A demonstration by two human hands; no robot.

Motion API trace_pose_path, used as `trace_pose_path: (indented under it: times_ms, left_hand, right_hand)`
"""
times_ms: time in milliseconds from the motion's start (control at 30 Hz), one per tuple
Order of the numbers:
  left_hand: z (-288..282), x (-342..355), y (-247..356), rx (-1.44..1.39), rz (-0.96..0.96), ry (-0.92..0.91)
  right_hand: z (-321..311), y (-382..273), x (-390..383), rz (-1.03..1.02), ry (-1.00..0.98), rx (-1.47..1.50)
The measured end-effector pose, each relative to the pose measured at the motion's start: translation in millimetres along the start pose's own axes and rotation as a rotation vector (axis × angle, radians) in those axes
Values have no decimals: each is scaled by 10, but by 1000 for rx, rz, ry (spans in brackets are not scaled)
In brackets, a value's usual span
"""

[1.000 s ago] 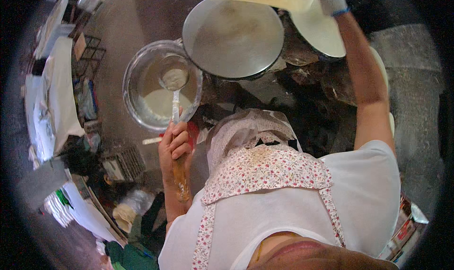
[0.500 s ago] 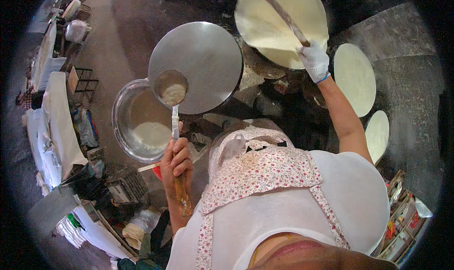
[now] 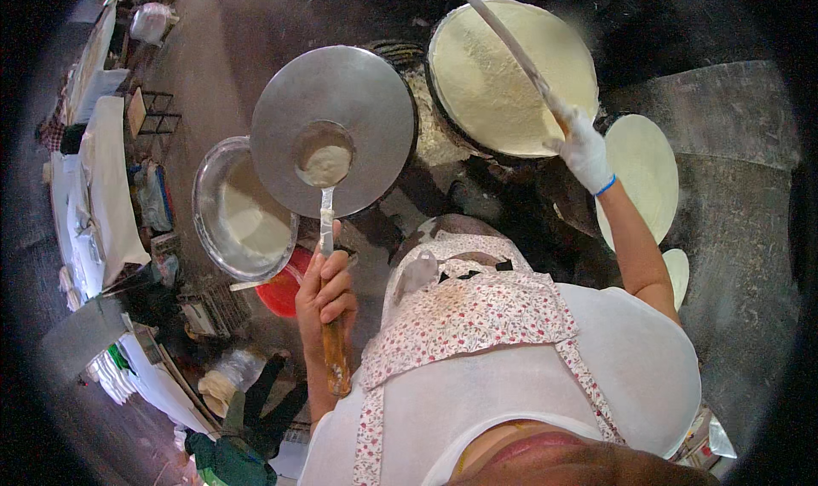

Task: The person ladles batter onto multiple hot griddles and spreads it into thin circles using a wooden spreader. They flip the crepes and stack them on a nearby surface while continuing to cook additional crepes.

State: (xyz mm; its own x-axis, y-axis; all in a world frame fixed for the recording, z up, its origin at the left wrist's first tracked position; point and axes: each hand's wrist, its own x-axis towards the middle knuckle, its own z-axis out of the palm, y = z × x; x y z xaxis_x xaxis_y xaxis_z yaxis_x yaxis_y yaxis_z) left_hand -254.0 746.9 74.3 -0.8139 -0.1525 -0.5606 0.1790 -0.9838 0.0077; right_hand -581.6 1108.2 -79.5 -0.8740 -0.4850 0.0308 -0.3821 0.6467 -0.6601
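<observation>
My left hand point(image 3: 326, 294) is closed around the wooden handle of a metal ladle point(image 3: 327, 218). Pale batter point(image 3: 327, 166) sits in the ladle's bowl, over the near part of a bare round griddle point(image 3: 332, 90). On my right, a white-gloved right hand point(image 3: 584, 155) grips a long flat stick point(image 3: 518, 56). The stick slants over a large thin pancake point(image 3: 473, 86) spread across a second round griddle. Left of the bare griddle stands a clear-walled basin point(image 3: 203, 205) with more batter in it.
Two finished-looking round pancakes, one large point(image 3: 639, 175) and one mostly hidden point(image 3: 676, 273), lie at the right. Below the basin is a red bowl point(image 3: 279, 290). White-covered tables point(image 3: 115, 196) line the far left, near a small stool point(image 3: 152, 111). Dark green cloth point(image 3: 230, 462) shows lower left.
The pancake under the stick, rumpled and hanging past the griddle's near edge before, now lies flat on it. My right hand came nearer with the stick. The ladle shifted right across the bare griddle.
</observation>
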Motion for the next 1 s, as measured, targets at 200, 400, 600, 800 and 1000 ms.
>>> trace_pose_path:
  times_ms: [200, 400, 600, 800, 1000]
  left_hand:
    - [124, 7, -171, -5, 71, 53]
    - [206, -110, -299, -165, 161, 16]
    - [230, -191, -315, -63, 252, 63]
    - [194, -76, -261, -79, 233, 43]
    - [195, -49, -231, -142, 208, 12]
  right_hand:
    - [219, -325, 1316, -99, -146, -319]
    - [1190, -554, 2322, -1028, -289, -347]
    - [1159, -596, 2427, -1134, -427, -540]
    - [1001, -748, 2434, -1128, -442, -572]
    - [974, -961, 2538, -1197, -384, -533]
